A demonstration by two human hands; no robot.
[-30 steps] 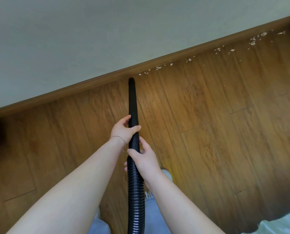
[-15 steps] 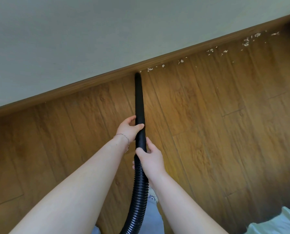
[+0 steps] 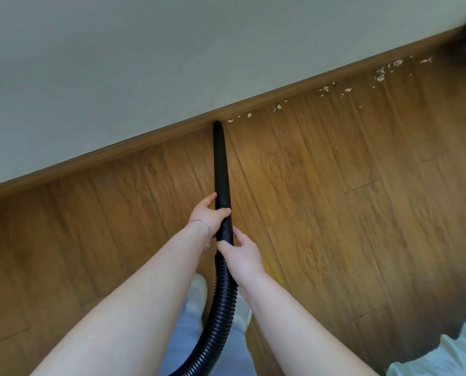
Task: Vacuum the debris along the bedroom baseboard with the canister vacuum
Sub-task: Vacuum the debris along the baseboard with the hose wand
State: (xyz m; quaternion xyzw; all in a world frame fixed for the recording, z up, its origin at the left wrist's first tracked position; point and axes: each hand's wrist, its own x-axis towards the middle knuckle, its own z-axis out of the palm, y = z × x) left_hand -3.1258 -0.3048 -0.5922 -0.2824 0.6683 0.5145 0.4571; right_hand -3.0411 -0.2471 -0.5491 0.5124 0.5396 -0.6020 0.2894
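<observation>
Left hand [image 3: 209, 215]: curled around the black nozzle tube [image 3: 220, 158] in the middle of the frame; thumb lies over the top; a thin bracelet [image 3: 199, 221] sits on the wrist
Right hand [image 3: 242, 253]: grips the tube just below the left hand, where the ribbed hose [image 3: 222, 308] starts
Tube tip: right at the foot of the baseboard [image 3: 118, 150], upper middle
Debris [image 3: 324, 89]: small pale bits on the wood floor [image 3: 362, 213] along the baseboard; they run from just right of the tip to the upper right
Hose: bends down between the arms to the bottom edge
</observation>
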